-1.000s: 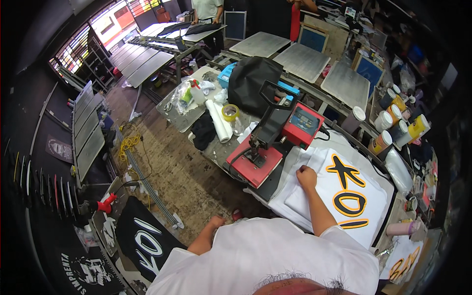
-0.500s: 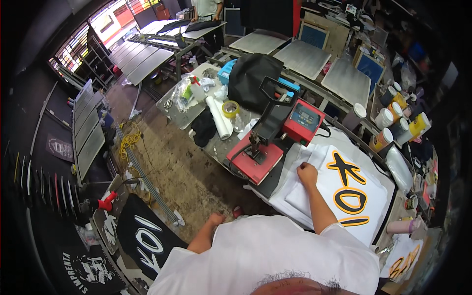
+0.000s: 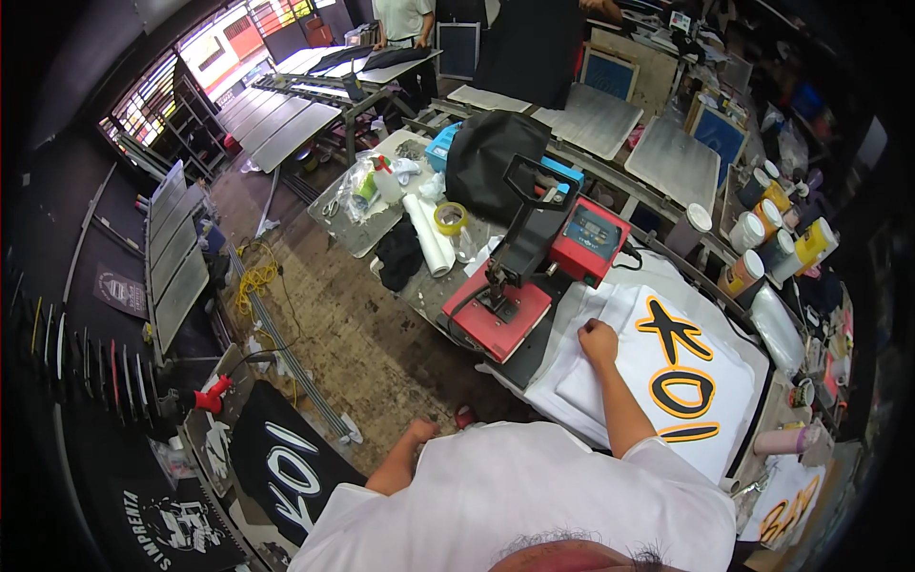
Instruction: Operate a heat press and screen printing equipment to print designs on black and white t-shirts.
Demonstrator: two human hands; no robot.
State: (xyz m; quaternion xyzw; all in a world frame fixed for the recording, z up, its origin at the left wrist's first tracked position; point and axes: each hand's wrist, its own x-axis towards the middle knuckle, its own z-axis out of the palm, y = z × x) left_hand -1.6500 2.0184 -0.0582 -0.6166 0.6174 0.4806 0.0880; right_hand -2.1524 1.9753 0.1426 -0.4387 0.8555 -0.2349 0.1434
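Observation:
My right hand (image 3: 598,341) rests with curled fingers on a stack of white printed garments (image 3: 583,384) at the right. Whether it pinches anything is hidden. The top garment bears large black lettering outlined in orange (image 3: 682,392). Just beyond that hand stands a red heat press (image 3: 498,315) with a black lever arm and a red control box (image 3: 588,240). My left hand (image 3: 420,432) hangs low beside my white shirt (image 3: 515,496), away from the tables, its fingers too indistinct to read. A black garment with white lettering (image 3: 291,462) lies at the lower left.
Tape (image 3: 450,218), a white roll (image 3: 429,235) and a black-covered object (image 3: 496,164) sit beyond the press. Ink tubs (image 3: 741,273) line the right side. A yellow cord (image 3: 255,280) lies on the floor. Behind, one person (image 3: 404,29) stands at printing boards (image 3: 295,131).
At the back, a black cloth has come lower over the printing boards, and another person's hand now shows beside it. My hands stay where they were; the view has shifted slightly.

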